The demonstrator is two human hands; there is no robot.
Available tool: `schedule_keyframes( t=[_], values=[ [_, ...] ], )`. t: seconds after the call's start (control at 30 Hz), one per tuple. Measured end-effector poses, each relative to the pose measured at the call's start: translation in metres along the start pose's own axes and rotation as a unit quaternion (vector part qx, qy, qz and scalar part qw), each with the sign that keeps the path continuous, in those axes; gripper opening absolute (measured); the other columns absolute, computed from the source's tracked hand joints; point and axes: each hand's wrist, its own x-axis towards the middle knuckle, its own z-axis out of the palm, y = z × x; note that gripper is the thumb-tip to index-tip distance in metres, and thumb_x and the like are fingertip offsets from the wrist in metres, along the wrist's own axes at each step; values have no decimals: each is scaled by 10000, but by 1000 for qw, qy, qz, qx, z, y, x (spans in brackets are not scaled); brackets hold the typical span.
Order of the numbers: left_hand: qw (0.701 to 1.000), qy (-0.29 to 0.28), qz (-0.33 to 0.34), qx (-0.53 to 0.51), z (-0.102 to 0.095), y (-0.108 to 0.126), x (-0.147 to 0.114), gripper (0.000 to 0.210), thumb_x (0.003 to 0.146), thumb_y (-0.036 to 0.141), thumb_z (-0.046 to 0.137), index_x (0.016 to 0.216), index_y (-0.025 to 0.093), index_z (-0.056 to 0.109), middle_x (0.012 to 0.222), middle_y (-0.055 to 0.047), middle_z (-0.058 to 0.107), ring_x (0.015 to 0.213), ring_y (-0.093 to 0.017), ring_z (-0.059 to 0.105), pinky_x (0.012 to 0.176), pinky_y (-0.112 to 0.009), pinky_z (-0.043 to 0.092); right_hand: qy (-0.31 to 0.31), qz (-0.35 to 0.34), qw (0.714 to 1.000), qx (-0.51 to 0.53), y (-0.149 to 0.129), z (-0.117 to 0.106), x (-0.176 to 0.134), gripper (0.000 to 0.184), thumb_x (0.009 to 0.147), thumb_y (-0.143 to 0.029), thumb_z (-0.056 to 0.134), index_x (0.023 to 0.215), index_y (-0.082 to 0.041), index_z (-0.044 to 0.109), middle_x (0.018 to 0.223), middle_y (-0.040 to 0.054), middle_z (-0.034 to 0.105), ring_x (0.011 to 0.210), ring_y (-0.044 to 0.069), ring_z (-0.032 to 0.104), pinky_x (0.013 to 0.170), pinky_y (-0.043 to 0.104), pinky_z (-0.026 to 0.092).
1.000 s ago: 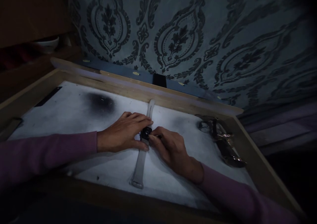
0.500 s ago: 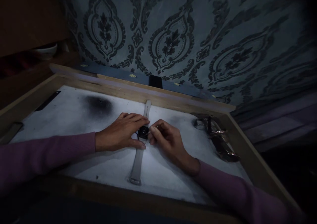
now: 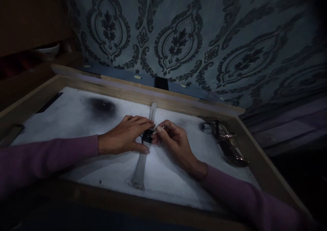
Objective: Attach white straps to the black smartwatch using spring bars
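Note:
A smartwatch with a dark square case (image 3: 147,136) and a pale grey strap (image 3: 139,171) lies stretched out on a white work surface (image 3: 107,176). My left hand (image 3: 125,135) grips the case from the left, its forefinger by the upper edge and its thumb at the lower strap. On the other side my right hand (image 3: 175,142) pinches a thin metal tool (image 3: 164,126), which slants down to the case. The tool's exact kind is too small to make out. Fingers partly cover the watch's edges.
A raised wooden rim (image 3: 122,89) borders the surface. Toward the right lie several dark, shiny watches or straps (image 3: 224,140). A flat dark strip (image 3: 49,103) rests at the far left, with a dark phone-like object (image 3: 12,135) nearer. Patterned wallpaper (image 3: 176,43) rises behind.
The thin tool now leans more flatly, and more of it shows above my right fingers. My left hand and the watch have stayed almost in place.

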Motion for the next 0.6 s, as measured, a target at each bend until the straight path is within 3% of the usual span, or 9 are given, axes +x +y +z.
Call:
schedule_keyframes(
  t=[0.2, 0.37, 0.47, 0.6],
  values=[
    [999, -6, 12, -51, -4, -9, 0, 671, 810, 509, 765, 1386, 285, 504, 1492, -89, 505, 1395, -324, 417, 1116, -504, 309, 16, 76, 991, 106, -2, -6, 10, 338, 751, -481, 816, 729, -181, 665, 688, 5, 700, 556, 97, 599, 507, 202, 469],
    [995, 17, 43, -92, -7, -10, -2, 455, 931, 467, 633, 1336, 275, 551, 1417, -71, 576, 1344, -274, 486, 1131, -455, 333, 1, 140, 968, 207, -7, -6, 11, 269, 731, -400, 846, 756, -187, 685, 814, 23, 734, 719, 126, 669, 750, 266, 572],
    [993, 19, 65, -94, -8, -9, -3, 285, 1009, 367, 500, 1238, 242, 613, 1294, -75, 641, 1228, -240, 571, 1078, -413, 401, -3, 151, 956, 252, -6, -4, 9, 237, 750, -353, 839, 738, -186, 671, 805, 9, 713, 801, 135, 678, 899, 305, 563],
    [996, 46, 67, -30, -10, -7, -5, 259, 984, 180, 431, 1132, 202, 643, 1225, -85, 637, 1174, -233, 575, 1042, -397, 428, -2, 158, 940, 302, -2, -4, 9, 228, 744, -305, 849, 728, -185, 655, 820, 4, 710, 861, 139, 685, 1012, 327, 524]
  ],
)
